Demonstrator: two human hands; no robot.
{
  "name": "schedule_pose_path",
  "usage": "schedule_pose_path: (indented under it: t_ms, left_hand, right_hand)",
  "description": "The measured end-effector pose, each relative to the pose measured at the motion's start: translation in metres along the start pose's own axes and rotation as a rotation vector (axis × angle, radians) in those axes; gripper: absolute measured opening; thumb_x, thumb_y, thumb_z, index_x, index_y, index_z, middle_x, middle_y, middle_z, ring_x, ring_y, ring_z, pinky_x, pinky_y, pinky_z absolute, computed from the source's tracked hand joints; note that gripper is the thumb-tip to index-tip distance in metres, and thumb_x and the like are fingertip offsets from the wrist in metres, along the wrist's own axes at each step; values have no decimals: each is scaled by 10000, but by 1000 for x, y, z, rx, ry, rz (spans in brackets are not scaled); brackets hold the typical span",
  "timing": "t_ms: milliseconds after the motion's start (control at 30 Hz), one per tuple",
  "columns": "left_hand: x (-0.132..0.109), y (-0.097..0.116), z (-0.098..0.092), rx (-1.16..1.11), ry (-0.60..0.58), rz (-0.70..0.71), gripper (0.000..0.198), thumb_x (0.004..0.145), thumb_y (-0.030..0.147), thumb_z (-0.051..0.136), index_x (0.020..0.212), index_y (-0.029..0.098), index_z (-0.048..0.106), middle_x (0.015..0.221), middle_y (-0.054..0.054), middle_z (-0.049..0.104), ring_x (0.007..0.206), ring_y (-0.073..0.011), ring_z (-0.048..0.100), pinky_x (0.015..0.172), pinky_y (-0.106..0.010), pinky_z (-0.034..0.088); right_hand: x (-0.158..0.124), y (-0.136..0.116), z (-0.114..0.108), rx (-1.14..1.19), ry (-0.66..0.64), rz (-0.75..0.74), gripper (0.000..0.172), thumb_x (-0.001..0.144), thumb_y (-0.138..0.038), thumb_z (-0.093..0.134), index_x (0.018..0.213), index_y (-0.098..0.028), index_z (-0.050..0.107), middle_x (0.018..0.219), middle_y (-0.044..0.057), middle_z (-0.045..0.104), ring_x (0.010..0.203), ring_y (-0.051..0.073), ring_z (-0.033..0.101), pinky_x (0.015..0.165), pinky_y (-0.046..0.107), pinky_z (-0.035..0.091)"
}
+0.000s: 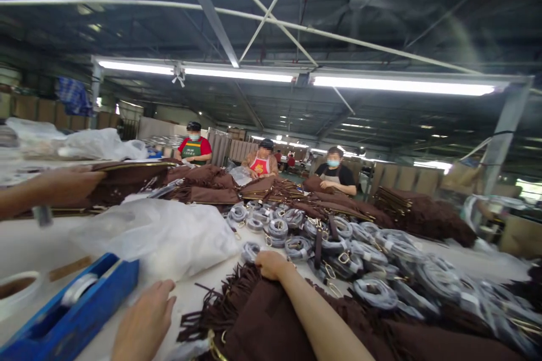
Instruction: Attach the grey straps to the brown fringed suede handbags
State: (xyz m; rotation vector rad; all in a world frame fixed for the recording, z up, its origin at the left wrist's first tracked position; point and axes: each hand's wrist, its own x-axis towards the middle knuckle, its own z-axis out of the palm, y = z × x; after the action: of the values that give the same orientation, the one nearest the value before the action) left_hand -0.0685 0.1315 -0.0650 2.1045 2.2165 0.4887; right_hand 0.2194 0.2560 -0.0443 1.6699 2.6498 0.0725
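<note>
My right hand (273,266) is closed on the upper edge of a dark brown fringed bag (271,316). Fringe hangs along the bag's left side, and a gold zip shows near the bottom of the view. My left hand (146,318) is over the table between the bag and a blue tape dispenser (80,304). Its fingers are loosely stretched out, with nothing seen in them. Just beyond it lies a crumpled translucent plastic bag (169,231). Coiled straps in clear wrapping (298,248), with gold clasps, are heaped right behind my right hand.
At the left, a co-worker's hand (51,186) reaches to brown bags (131,183). Several people (260,166) stand across the table behind piles of brown bags (279,189). A tape roll (19,290) lies at the left edge. More brown bags (427,214) are stacked at the right.
</note>
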Motion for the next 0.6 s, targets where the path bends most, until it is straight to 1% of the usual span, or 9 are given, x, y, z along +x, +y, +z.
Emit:
schedule_pose_path:
  t_ms: [100,200,333,400,467,500,600]
  left_hand:
    - [0,2,3,24,-60,7,303,927,149,347,1072,200,608,1151,-91,682,1104,-214,618,920,-319,444]
    - [1,4,3,53,-77,2,307,942,147,335,1092,180,600,1189,-112,665,1143,-216,600,938,-318,439]
    - [1,7,1,50,-80,30,296,946,139,340,1070,173,606,1194,-124,661,1133,-212,607,943,-313,432]
    - [0,8,3,34,-77,47,291,943,131,341,1040,172,613,1157,-119,675,1102,-206,622,927,-308,438]
    - [-2,10,6,14,-74,56,293,942,127,337,1018,171,617,1119,-110,689,1071,-198,633,915,-301,440]
    - [-2,11,8,3,-76,59,294,942,128,338,1018,170,618,1111,-106,692,1066,-194,634,917,-297,439]
    - [-4,15,11,-20,-88,69,295,934,133,350,1033,172,624,1118,-96,691,1076,-188,626,925,-286,434]
  right_hand:
    - [15,3,2,99,-64,11,219,913,-301,600,1081,-162,614,1098,61,634,940,195,630,811,392,538]
    - [17,18,-2,220,-19,74,228,916,-316,594,1074,-154,620,1086,53,638,916,197,635,786,376,546]
    - [-1,46,-18,337,99,193,272,934,-323,566,1143,-149,581,1102,68,627,902,189,638,758,370,556]
    - [-12,54,-27,350,127,217,259,931,-322,570,1121,-147,593,1092,65,632,901,190,638,761,370,554]
    - [-19,53,-34,335,130,207,231,921,-319,585,1060,-139,622,1063,53,646,908,196,638,778,376,546]
    - [-19,49,-36,319,125,194,221,916,-317,591,1035,-136,633,1057,48,650,922,204,636,794,384,540]
    - [-6,23,-31,259,74,142,212,914,-313,594,1030,-142,638,1099,55,644,996,220,617,858,421,516]
